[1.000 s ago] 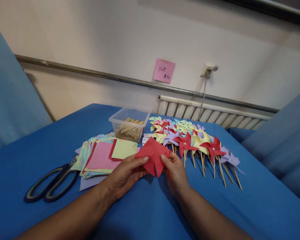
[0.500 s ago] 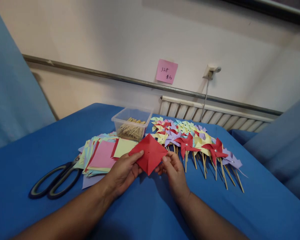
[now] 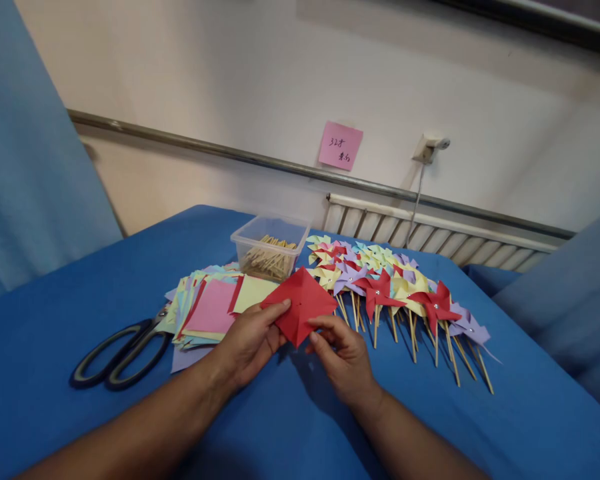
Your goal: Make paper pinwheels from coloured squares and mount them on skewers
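Observation:
A square of red paper (image 3: pixel 305 303), turned corner-up with crease lines meeting near its centre, is held above the table. My left hand (image 3: pixel 253 337) grips its left corner, thumb on top and fingers underneath. At the lower right edge, my right hand (image 3: pixel 343 353) has bent fingers, with thumb and forefinger closed at the paper's border. Just left of the paper lies a pile of coloured paper squares (image 3: pixel 214 305) in pink, yellow, red, green and purple. To the right are several finished paper pinwheels (image 3: pixel 377 292) on wooden sticks.
Large dark-handled scissors (image 3: pixel 125 353) lie left of the pile. A clear plastic box (image 3: pixel 245 250) of wooden sticks stands behind it. The blue cloth (image 3: pixel 145 267) covers the table. Behind are a wall rail, a radiator (image 3: pixel 380 227) and a pink note (image 3: pixel 341 145).
My right hand has shifted from the red paper's right corner down and left along its lower right edge. My left hand keeps its grip. The view has swung slightly left.

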`<state>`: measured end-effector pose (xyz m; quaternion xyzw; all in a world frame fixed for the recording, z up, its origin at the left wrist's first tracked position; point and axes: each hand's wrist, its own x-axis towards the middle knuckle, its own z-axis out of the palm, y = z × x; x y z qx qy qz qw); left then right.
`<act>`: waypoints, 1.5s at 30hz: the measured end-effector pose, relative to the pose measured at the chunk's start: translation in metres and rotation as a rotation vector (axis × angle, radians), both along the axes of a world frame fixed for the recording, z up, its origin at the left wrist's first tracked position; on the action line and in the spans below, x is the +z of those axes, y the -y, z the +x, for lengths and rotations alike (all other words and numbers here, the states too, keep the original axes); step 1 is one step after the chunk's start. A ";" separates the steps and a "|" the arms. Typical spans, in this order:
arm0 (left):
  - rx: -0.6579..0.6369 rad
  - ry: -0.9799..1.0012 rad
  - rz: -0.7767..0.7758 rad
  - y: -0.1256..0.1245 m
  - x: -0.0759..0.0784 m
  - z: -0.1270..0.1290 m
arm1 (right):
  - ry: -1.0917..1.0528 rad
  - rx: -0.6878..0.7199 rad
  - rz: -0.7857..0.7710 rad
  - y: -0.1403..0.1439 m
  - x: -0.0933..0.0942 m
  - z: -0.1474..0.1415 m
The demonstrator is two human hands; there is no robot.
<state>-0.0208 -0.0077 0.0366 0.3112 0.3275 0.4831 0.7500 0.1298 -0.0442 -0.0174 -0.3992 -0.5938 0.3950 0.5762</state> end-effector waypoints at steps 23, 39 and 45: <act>-0.068 -0.116 0.017 0.007 -0.017 0.008 | -0.169 -0.238 -0.165 -0.009 -0.001 -0.004; -0.020 -0.236 0.028 0.009 -0.015 0.014 | -0.207 -0.288 -0.204 -0.007 0.005 -0.009; 0.016 -0.281 0.059 0.008 -0.018 0.016 | -0.212 -0.294 -0.204 -0.007 0.004 -0.013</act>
